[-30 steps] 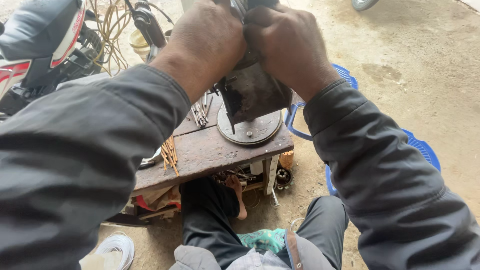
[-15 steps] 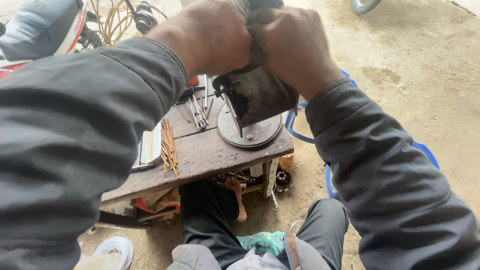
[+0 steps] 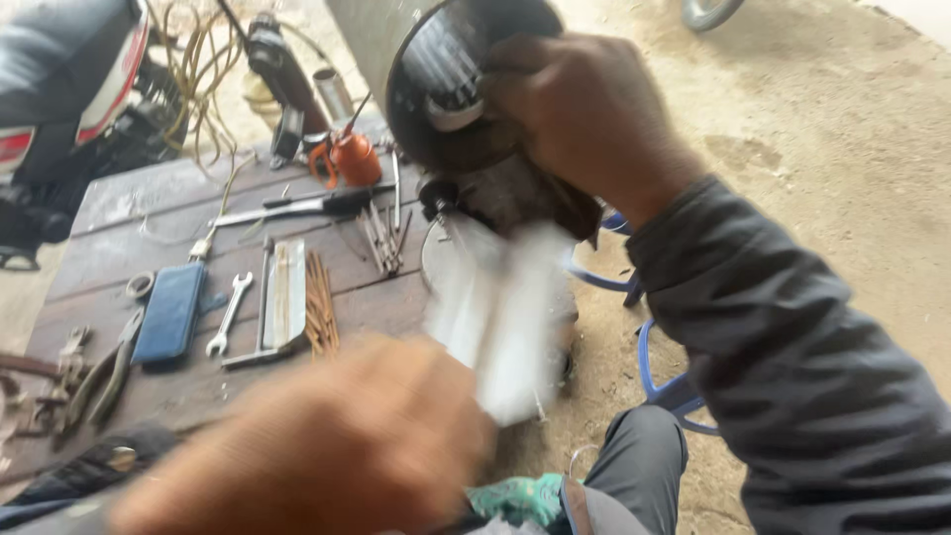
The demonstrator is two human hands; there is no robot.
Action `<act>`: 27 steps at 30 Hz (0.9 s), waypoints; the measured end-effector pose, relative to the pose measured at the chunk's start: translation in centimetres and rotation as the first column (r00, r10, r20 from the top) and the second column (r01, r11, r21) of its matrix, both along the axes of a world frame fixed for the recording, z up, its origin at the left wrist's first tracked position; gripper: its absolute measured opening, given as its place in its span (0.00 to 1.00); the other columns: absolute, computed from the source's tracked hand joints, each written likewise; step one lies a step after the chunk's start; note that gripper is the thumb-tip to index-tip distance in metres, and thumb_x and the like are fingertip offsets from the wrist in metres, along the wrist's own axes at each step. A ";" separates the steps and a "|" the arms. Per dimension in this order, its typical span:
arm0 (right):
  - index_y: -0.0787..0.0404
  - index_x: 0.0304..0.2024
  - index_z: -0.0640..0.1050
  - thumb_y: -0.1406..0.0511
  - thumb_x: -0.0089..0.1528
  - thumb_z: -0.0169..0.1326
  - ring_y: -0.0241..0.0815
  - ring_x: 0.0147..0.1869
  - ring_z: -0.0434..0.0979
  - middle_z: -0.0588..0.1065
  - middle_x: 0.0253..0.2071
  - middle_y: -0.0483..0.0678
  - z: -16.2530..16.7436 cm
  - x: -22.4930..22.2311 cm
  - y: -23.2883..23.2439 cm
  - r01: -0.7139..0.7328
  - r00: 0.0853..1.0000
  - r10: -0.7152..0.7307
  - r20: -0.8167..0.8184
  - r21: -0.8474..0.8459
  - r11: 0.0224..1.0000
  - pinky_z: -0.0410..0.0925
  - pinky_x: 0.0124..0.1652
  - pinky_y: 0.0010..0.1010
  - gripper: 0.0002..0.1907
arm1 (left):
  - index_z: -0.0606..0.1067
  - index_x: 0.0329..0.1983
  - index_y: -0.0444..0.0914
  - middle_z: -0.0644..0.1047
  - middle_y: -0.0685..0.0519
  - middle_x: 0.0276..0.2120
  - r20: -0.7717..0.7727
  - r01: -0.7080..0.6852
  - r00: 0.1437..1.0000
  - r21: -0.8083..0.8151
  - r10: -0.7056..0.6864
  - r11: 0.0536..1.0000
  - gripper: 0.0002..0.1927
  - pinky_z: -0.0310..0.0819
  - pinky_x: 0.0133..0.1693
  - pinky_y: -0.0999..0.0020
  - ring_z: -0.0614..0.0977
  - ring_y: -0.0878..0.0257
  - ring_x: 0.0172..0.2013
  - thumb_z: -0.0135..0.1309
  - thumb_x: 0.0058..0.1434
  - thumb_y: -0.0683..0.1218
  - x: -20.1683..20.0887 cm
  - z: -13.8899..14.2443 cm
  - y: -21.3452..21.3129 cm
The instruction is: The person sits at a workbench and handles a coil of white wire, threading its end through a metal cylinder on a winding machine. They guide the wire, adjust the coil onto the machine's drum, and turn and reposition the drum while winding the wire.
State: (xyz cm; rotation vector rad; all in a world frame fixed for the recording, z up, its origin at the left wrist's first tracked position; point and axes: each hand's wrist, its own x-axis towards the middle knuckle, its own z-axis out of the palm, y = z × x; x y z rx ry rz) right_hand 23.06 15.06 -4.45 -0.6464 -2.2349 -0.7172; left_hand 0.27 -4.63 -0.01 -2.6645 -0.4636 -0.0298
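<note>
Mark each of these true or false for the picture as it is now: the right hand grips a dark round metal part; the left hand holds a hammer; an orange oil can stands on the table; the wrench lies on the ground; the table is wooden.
1. The right hand grips a dark round metal part. True.
2. The left hand holds a hammer. False: it is blurred, and the thing at it is a blurred white piece, perhaps cloth or paper.
3. An orange oil can stands on the table. True.
4. The wrench lies on the ground. False: it lies on the table, beside a blue flat case.
5. The table is wooden. True: its top is made of worn planks.
</note>
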 end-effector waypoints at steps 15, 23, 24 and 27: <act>0.66 0.52 0.82 0.73 0.61 0.60 0.48 0.58 0.78 0.76 0.55 0.50 0.9 -0.2 -3.0 -0.055 0.996 0.055 0.065 0.008 0.998 0.75 0.56 0.35 0.15 | 0.79 0.31 0.37 0.80 0.42 0.31 0.726 -0.850 0.162 -0.242 0.669 0.468 0.14 0.75 0.31 0.50 0.82 0.46 0.28 0.63 0.59 0.53 -13.5 -16.4 11.9; 0.61 0.45 0.85 0.67 0.54 0.59 0.45 0.53 0.74 0.78 0.49 0.44 2.4 -1.2 -4.5 0.099 0.956 -0.111 0.273 0.058 0.993 0.73 0.50 0.34 0.16 | 0.79 0.50 0.34 0.79 0.44 0.41 0.654 -0.690 0.315 -0.339 0.688 0.639 0.26 0.74 0.42 0.50 0.80 0.46 0.41 0.63 0.47 0.48 -7.5 -17.2 13.7; 0.60 0.45 0.85 0.66 0.54 0.58 0.44 0.52 0.73 0.79 0.49 0.43 2.6 -1.2 -4.7 0.115 0.951 -0.127 0.280 0.061 0.992 0.72 0.49 0.34 0.17 | 0.78 0.52 0.35 0.79 0.45 0.43 0.733 -0.620 0.292 -0.343 0.614 0.705 0.23 0.75 0.44 0.51 0.80 0.47 0.44 0.62 0.52 0.45 -7.0 -16.8 13.4; 0.58 0.48 0.85 0.66 0.56 0.58 0.45 0.54 0.72 0.78 0.54 0.42 2.4 -1.4 -4.9 0.167 0.938 -0.164 0.306 0.017 0.986 0.70 0.49 0.35 0.18 | 0.77 0.55 0.36 0.78 0.46 0.48 0.861 -0.391 0.224 -0.350 0.456 0.852 0.16 0.76 0.48 0.56 0.80 0.51 0.46 0.62 0.64 0.43 -5.4 -14.8 11.7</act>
